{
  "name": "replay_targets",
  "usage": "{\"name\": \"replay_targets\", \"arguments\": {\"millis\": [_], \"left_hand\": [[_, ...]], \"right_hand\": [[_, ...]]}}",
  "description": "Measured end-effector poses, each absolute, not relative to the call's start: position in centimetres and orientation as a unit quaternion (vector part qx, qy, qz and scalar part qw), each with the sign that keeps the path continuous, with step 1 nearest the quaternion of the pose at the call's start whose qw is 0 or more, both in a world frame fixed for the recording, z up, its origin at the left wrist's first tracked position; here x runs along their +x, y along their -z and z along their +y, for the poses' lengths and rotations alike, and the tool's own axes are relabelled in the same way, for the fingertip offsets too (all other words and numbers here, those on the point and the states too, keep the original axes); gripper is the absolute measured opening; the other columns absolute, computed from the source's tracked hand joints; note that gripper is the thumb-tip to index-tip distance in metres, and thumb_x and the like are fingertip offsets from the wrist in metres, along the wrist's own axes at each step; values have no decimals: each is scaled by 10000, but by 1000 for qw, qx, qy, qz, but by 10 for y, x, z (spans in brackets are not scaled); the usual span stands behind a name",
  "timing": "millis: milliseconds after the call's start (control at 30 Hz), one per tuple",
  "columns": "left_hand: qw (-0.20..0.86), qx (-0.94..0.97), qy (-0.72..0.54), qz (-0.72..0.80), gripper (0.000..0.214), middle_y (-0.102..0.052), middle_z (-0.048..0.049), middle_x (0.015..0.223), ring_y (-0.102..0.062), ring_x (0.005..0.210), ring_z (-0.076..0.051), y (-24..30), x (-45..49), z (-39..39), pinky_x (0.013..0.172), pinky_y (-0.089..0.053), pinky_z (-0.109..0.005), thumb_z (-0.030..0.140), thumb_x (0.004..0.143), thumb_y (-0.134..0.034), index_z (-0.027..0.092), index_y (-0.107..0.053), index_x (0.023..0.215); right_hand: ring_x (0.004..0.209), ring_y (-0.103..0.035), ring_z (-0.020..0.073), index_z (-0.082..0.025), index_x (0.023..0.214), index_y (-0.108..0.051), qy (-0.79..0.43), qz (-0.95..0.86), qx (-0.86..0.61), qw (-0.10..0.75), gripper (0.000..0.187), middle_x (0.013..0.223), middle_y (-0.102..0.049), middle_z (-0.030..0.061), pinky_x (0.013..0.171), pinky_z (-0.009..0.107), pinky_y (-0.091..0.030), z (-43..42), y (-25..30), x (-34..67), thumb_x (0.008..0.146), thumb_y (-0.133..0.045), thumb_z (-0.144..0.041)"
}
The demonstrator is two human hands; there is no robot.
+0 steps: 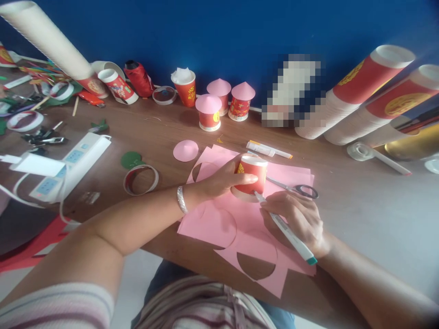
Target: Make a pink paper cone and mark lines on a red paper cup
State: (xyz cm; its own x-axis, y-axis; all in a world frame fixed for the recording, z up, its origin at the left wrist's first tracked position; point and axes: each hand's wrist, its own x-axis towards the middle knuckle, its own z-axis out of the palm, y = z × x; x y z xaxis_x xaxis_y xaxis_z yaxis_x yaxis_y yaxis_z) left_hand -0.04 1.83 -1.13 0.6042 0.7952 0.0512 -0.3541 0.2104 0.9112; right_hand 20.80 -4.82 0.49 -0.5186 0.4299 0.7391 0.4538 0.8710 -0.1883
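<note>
My left hand (219, 180) is closed around a red paper cup (252, 176) that stands upside down on a sheet of pink paper (219, 224). A silver bracelet sits on that wrist. My right hand (295, 219) grips a white marker with a green end (288, 233), its tip touching the paper at the cup's rim. The pink paper has round holes cut out of it. Scissors (298, 188) lie on the paper just right of the cup.
Three red cups with pink cone lids (222, 105) stand at the back. A loose pink cone (185, 150), a tape ring (141, 179), a white power strip (68, 169) and a glue stick (264, 148) lie around. Stacked cups (360, 91) lie at right.
</note>
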Motion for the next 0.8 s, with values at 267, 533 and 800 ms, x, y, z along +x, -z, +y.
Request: {"name": "replay_targets", "arguments": {"millis": [267, 533, 800], "left_hand": [[759, 481, -374, 230, 409, -681, -67, 1005, -656, 890, -180, 19, -1, 20, 791, -522, -304, 354, 825, -817, 167, -624, 1134], [757, 484, -375, 229, 390, -685, -63, 973, -656, 867, -180, 15, -1, 19, 770, -514, -305, 349, 816, -807, 165, -631, 1111], [759, 479, -377, 227, 370, -659, -49, 958, -626, 843, -172, 10, -1, 18, 764, -508, -303, 333, 805, -798, 174, -631, 1094]], "right_hand": [[664, -664, 144, -153, 977, -633, 20, -862, -269, 429, 200, 782, -710, 34, 635, 280, -547, -50, -2, 207, 899, -710, 13], [667, -656, 152, -147, 979, -636, 12, -866, -264, 425, 196, 772, -707, 37, 624, 293, -547, -51, -1, 209, 894, -704, 16], [643, -637, 152, -171, 987, -614, 8, -868, -263, 420, 224, 763, -699, 24, 591, 293, -540, -51, -5, 207, 892, -670, 24]]}}
